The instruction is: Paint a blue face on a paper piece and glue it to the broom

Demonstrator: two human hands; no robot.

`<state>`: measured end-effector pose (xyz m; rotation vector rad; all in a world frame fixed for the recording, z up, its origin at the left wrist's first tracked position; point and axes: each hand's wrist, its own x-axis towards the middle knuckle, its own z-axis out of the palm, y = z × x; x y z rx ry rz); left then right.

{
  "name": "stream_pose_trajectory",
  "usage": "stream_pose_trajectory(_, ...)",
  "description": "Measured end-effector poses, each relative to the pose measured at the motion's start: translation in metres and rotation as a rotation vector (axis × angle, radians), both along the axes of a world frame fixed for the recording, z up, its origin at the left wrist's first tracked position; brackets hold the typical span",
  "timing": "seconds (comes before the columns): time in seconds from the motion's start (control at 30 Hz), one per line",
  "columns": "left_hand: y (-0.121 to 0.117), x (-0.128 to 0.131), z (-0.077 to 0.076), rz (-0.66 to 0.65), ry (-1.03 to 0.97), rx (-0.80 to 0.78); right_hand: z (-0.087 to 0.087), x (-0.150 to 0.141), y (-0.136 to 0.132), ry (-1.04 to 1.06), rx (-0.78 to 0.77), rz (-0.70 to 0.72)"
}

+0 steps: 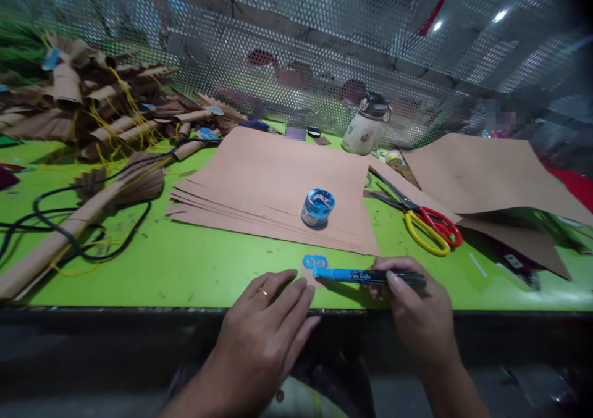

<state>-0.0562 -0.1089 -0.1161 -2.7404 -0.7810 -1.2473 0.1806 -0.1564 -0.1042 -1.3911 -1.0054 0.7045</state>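
Observation:
A black marker pen (384, 277) with a blue front end is gripped in my right hand (419, 307), its fingers closed round the barrel. The pen's blue-coated tip rests on a small piece of brown paper (309, 275), near the table's front edge. On the upper part of that piece is a blue-painted shape (315, 262) with two round marks. My left hand (266, 319), with a ring on one finger, lies with fingers stretched out, the fingertips at the piece's lower left edge. Behind it, an open jar of blue paint (317, 207) stands on stacked brown paper sheets (278, 171).
Scissors (424, 217) with red and yellow handles lie right of the stack. More brown sheets (482, 171) sit at the right. A bottle (365, 125) stands at the back before a perforated metal screen (278, 35). Rolled paper pieces with yellow string (120, 97) and a black cord (41, 202) fill the left.

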Motion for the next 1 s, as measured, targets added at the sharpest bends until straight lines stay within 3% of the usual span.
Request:
stream_pose_trajectory(0.6, -0.0001, 0.0001, -0.0027, 0.005, 0.002, 0.000, 0.0083, -0.0046, 0.0021, -0.250, 0.031, 0.092)
stream_pose_trajectory(1.0, 0.0011, -0.0003, -0.0011, -0.005, -0.003, -0.006, 0.0010, -0.0010, -0.0004, -0.158, 0.027, -0.003)
